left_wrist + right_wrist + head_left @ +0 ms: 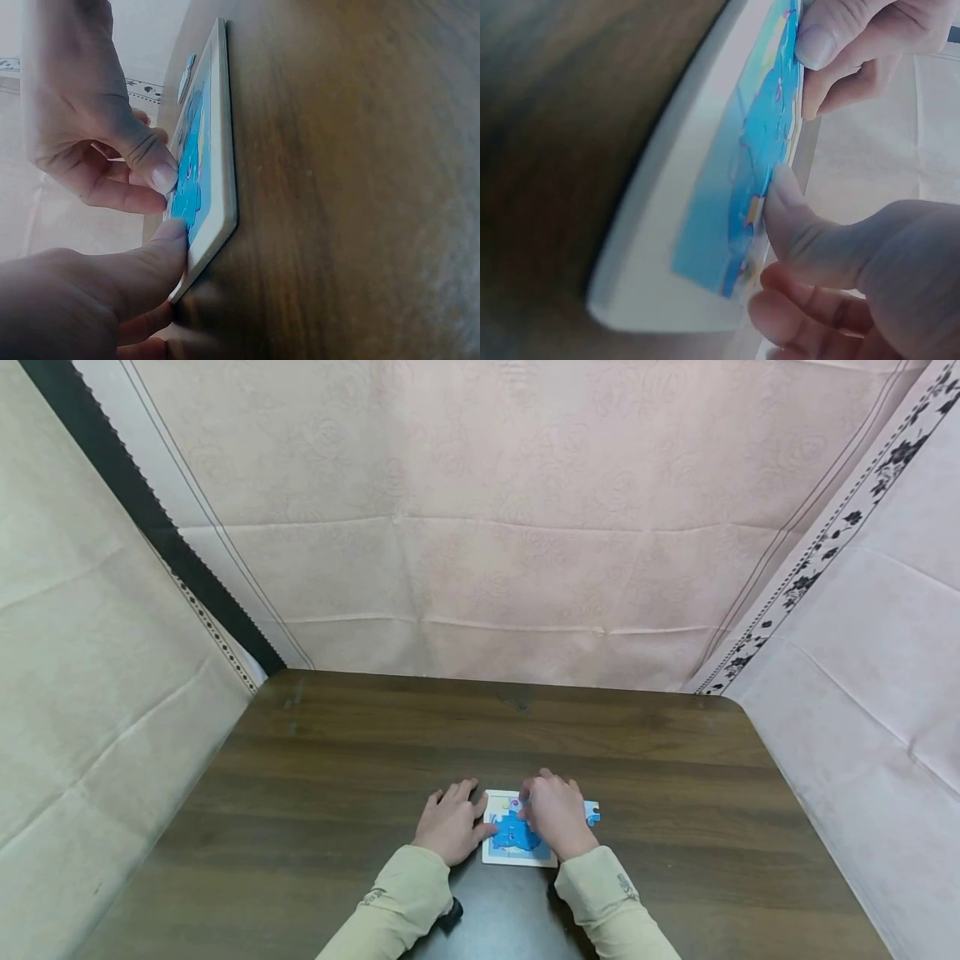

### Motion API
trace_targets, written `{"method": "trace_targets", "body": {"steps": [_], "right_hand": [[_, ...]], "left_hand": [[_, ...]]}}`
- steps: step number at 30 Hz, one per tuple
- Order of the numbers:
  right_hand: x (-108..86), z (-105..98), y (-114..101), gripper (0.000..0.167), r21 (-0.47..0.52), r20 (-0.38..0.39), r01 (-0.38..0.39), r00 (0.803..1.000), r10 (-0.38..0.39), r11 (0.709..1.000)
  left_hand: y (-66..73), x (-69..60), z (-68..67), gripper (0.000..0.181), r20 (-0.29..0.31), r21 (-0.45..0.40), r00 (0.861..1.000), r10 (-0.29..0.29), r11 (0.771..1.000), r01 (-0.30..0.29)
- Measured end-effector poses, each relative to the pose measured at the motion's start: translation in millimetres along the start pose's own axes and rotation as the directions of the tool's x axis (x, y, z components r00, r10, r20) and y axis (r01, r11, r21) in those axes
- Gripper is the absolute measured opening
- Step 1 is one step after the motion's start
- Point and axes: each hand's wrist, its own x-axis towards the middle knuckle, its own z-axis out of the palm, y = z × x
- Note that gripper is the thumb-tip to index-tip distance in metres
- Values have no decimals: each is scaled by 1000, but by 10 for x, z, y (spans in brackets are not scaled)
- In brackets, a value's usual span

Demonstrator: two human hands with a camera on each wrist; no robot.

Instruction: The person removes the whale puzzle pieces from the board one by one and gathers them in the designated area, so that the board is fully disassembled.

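Note:
A white-framed board with a blue picture (514, 832) lies in front of the person. The left hand (448, 828) rests at the board's left side, fingers spread and its thumb on the picture. In the left wrist view that thumb (171, 229) touches the near corner area. Over the right part of the board is the right hand (557, 814), fingers bent. Its thumb (786, 187) touches the picture surface in the right wrist view; whether a small piece is between its fingertips cannot be told. A blue and white puzzle piece (592, 812) shows just right of this hand.
The board lies on a brown wooden table (360, 752). Pale cloth (487, 568) hangs behind the table's far edge and along both sides. A dark grey patch of surface (502, 906) is in front of the board, between the forearms.

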Motion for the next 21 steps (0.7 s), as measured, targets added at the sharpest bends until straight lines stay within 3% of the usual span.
{"method": "trace_targets", "body": {"steps": [8, 21], "right_hand": [[19, 19, 22, 12, 142, 70, -81, 995, 71, 987], [8, 21, 27, 15, 163, 60, -87, 995, 78, 983]], "left_hand": [[-3, 1, 2, 58, 1, 2, 1000, 9, 1000, -9], [1, 1, 9, 58, 3, -4, 1000, 4, 1000, -4]]}}
